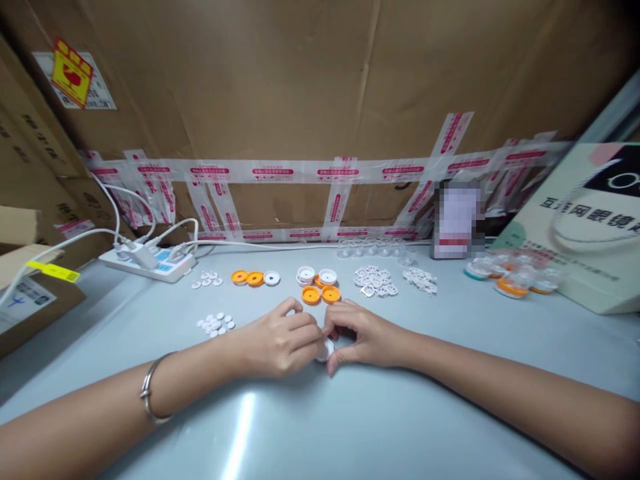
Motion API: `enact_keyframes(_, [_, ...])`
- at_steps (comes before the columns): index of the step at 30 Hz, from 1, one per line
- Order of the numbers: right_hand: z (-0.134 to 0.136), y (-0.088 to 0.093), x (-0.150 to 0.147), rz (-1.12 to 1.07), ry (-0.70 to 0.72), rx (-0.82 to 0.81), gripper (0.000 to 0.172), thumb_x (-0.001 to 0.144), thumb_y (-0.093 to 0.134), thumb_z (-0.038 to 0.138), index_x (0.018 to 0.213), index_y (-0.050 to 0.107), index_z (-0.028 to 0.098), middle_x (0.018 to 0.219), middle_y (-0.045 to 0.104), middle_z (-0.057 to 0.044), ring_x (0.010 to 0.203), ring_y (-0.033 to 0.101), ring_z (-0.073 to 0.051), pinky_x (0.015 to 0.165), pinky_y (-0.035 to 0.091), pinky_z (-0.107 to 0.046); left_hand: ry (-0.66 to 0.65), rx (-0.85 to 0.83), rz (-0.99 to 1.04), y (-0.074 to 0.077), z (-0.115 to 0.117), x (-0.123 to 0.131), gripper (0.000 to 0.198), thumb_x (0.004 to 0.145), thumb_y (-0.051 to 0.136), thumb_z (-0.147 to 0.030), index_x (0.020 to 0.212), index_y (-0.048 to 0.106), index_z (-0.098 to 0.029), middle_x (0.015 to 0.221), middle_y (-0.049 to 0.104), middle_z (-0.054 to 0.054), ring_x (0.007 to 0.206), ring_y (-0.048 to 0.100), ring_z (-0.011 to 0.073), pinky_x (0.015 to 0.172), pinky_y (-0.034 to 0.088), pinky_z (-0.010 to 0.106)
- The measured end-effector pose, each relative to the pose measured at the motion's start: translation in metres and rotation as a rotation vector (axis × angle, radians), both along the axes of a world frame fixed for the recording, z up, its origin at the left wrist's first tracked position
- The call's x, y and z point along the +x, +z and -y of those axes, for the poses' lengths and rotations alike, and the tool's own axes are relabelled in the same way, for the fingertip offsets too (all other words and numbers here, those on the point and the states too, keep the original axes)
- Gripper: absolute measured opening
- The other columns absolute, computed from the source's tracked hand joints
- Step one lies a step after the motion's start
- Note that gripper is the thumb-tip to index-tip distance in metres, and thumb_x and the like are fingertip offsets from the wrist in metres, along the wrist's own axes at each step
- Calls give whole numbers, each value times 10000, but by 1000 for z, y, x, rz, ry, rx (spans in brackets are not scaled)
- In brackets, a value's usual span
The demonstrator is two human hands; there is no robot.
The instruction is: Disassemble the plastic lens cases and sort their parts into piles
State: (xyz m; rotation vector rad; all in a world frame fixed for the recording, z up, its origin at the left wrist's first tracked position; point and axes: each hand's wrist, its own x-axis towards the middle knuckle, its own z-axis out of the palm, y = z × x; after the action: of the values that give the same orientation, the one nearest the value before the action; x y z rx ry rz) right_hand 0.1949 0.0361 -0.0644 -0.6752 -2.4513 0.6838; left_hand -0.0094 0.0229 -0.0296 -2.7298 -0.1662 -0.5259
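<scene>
My right hand (357, 333) grips a small round white plastic part (326, 351) at its edge, thumb and fingers curled round it. From the other side my left hand (286, 339) meets it with bent fingers, whose tips are hidden, so I cannot make out what they pinch. Just beyond the hands lie orange round caps (311, 295) and white round caps (327, 276), some stacked. Left of these, two orange rings (247, 277) and a white ring (271, 279) form a row. White discs (216, 325) are heaped near my left forearm.
Behind lie small clear-white pieces (207, 279), flat white cut-out parts (375, 281), thin white parts (420, 281) and clear cups (383, 248). A power strip (165, 265) with cables stands left, a phone (454, 220) at the back. Assembled clear-topped pieces (513, 283) sit by a paper bag (595, 260).
</scene>
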Motion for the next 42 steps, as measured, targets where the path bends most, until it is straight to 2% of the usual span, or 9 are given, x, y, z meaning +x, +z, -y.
enact_keyframes(13, [1, 2, 0, 6, -5, -3, 412, 633, 667, 556, 747, 575, 171, 662, 517, 22, 662, 463, -122, 677, 370, -265, 121, -315, 234, -17, -1, 5, 146, 847, 480, -173, 732, 570, -165, 672, 641, 14, 653, 571, 105, 674, 375, 266])
enact_keyframes(15, [2, 3, 0, 15, -3, -10, 419, 633, 668, 556, 771, 584, 169, 670, 521, 20, 667, 466, -122, 681, 370, -265, 162, -412, 248, -9, -4, 4, 155, 831, 476, -171, 725, 588, -162, 673, 645, 19, 653, 576, 107, 671, 385, 256])
enact_keyframes(18, [4, 6, 0, 36, -11, -41, 411, 646, 667, 543, 813, 608, 173, 695, 528, 12, 680, 470, -124, 679, 368, -262, 283, -608, 137, 22, -14, -10, 135, 775, 498, -167, 711, 616, -158, 702, 658, 20, 666, 584, 115, 663, 404, 236])
enact_keyframes(21, [6, 10, 1, 69, -22, -67, 398, 657, 668, 529, 839, 624, 177, 715, 525, 5, 698, 466, -126, 682, 367, -259, 550, -776, -108, 59, -34, -43, 111, 708, 528, -177, 691, 637, -169, 714, 669, -1, 658, 587, 117, 642, 415, 209])
enact_keyframes(23, [6, 11, 1, 81, -20, -78, 395, 659, 673, 520, 848, 625, 177, 720, 520, 4, 702, 462, -127, 683, 366, -257, 732, -813, -226, 73, -48, -72, 131, 684, 535, -197, 720, 660, -187, 726, 678, -13, 662, 594, 123, 634, 413, 202])
enact_keyframes(26, [6, 12, 1, 88, -19, -88, 394, 660, 676, 514, 861, 625, 179, 726, 516, 2, 707, 459, -130, 688, 367, -260, 915, -848, -365, 72, -65, -116, 140, 650, 521, -190, 654, 661, -178, 663, 666, -5, 638, 589, 141, 608, 410, 205])
enact_keyframes(31, [6, 14, -1, 92, -20, -99, 398, 667, 669, 514, 874, 626, 176, 728, 514, -1, 711, 459, -133, 703, 370, -267, 988, -916, -368, 47, -69, -154, 145, 641, 521, -189, 646, 664, -160, 642, 649, -5, 625, 572, 143, 572, 396, 192])
enact_keyframes(35, [7, 15, -1, 98, -20, -93, 393, 669, 670, 511, 870, 624, 176, 727, 514, 0, 711, 457, -131, 705, 371, -267, 990, -885, -305, 45, -62, -153, 209, 686, 463, -148, 684, 670, -121, 652, 637, -15, 635, 546, 113, 626, 393, 175])
enact_keyframes(42, [6, 13, 1, 84, -28, -130, 360, 656, 714, 438, 890, 622, 181, 745, 528, 1, 736, 476, -132, 712, 380, -260, 953, -748, -253, 71, -49, -129, 232, 790, 490, -265, 743, 675, -133, 698, 664, -5, 644, 561, 117, 624, 394, 188])
